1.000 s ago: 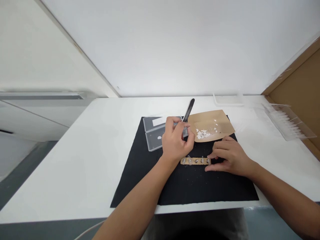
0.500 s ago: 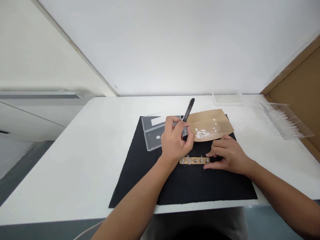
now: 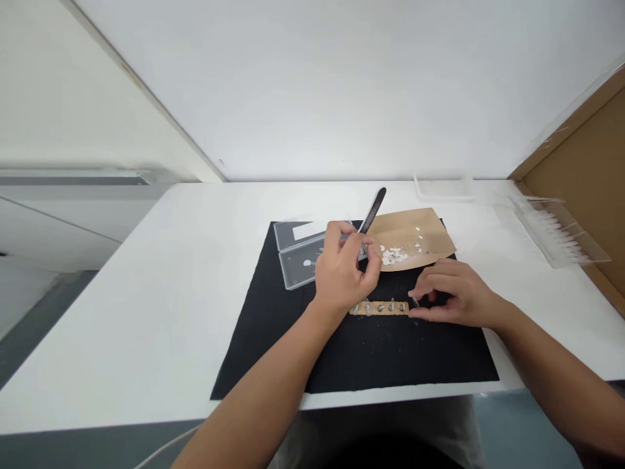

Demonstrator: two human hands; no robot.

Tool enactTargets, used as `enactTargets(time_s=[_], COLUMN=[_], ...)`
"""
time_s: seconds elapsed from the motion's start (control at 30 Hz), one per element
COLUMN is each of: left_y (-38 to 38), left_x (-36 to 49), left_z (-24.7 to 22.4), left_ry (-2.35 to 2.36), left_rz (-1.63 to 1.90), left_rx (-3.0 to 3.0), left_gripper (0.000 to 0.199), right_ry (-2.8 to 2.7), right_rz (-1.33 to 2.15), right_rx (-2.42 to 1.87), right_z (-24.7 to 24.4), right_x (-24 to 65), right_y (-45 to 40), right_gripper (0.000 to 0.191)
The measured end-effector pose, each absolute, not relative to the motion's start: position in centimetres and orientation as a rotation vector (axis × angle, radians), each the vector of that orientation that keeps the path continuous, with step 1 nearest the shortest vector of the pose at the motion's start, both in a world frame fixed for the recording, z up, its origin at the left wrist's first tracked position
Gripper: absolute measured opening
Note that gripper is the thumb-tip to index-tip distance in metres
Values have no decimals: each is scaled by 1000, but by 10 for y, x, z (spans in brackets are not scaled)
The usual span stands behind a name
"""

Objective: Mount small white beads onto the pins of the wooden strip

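Observation:
My left hand [image 3: 344, 267] is closed in a pen-like grip around slim black tweezers [image 3: 374, 210], whose rear end points up and away; their tips are hidden by the fingers. Below it lies a narrow tan strip [image 3: 385, 311] bearing a row of several small metallic pieces, some with clear upright parts on them. Just off the strip's right end, my right hand [image 3: 452, 293] pinches a small clear piece [image 3: 415, 302] between thumb and fingers. At the strip's rightmost spot a small dark metallic piece [image 3: 402, 307] shows with no clear part on it.
Behind the hands, a brown paper sheet [image 3: 442, 238] holds many small white flakes. An open clear plastic case [image 3: 288, 277] lies left of it. All rest on a black mat [image 3: 258, 345] on a white table [image 3: 146, 293]. Clear trays [image 3: 551, 254] and a cardboard panel [image 3: 586, 143] stand right.
My right hand has moved slightly right, off the strip's end, with the small clear piece between its fingers. My left hand and the tweezers have stayed nearly in place.

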State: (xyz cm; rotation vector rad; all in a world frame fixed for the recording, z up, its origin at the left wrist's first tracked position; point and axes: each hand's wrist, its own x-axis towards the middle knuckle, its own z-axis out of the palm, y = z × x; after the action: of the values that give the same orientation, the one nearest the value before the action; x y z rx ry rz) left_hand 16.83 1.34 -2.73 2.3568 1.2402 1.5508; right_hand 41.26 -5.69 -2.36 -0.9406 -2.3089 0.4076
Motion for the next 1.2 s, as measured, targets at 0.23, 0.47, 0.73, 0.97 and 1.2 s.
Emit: enactTargets(time_s=[0.23,0.47,0.73,0.97,1.2], left_y=[14,14,14,14,14], left_x=[169,168,169,169,169], left_z=[-26,-26,-28,-29,-29], left_ry=[1291,1356,1344,1337,1342], left_rz=[1533,1498,1489,1483,1473], left_rx=[2348,2344,2331,2324,2324], left_gripper=[10,10,12,11,10], right_ry=[-2310,-2414,-2513,-2447,-2361], right_rz=[461,498,666,728,859], right_rx=[-928,-1234,-1392,-1450,-1353], right_z=[-25,-16,-16,-13,-6], right_x=[408,430,425,428,427], right_y=[-60,-58,-54,-55,-57], right_gripper=[22,28,34,39,25])
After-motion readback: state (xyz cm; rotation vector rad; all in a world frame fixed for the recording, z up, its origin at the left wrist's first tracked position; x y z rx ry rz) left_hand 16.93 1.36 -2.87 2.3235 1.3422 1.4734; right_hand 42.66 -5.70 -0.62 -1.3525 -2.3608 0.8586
